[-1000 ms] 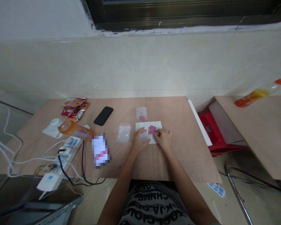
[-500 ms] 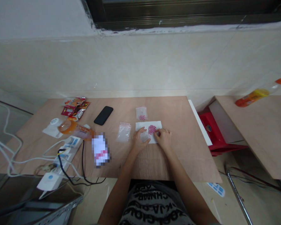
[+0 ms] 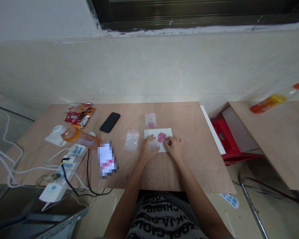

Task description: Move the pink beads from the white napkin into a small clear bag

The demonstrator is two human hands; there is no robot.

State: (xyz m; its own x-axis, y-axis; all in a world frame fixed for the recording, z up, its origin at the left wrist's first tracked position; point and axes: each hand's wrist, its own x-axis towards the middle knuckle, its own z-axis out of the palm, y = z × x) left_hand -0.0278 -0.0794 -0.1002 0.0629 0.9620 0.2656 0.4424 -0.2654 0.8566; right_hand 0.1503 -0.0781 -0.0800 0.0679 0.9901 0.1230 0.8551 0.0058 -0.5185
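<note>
A small heap of pink beads (image 3: 161, 137) lies on a white sheet of paper (image 3: 168, 131) on the table. At the paper's left part rests my left hand (image 3: 148, 150), thumb and fingers apart around what looks like a small clear plastic bag (image 3: 153, 144). My right hand (image 3: 174, 146) is at the paper's right edge, its thumb and fingertips closed together beside the heap; whatever they pinch is too small to make out. Just beyond the paper is a clear zip bag (image 3: 150, 119) with some pink beads inside. Clear zip bags (image 3: 132, 140) lie to the left.
On the left of the table (image 3: 196, 169) are a black phone (image 3: 110, 122), a blurred-out screen (image 3: 106, 160), an orange drink bottle (image 3: 77, 135), snack packets (image 3: 80, 114) and a power strip (image 3: 64, 176) with cables. Another bottle (image 3: 271, 102) lies on the right table.
</note>
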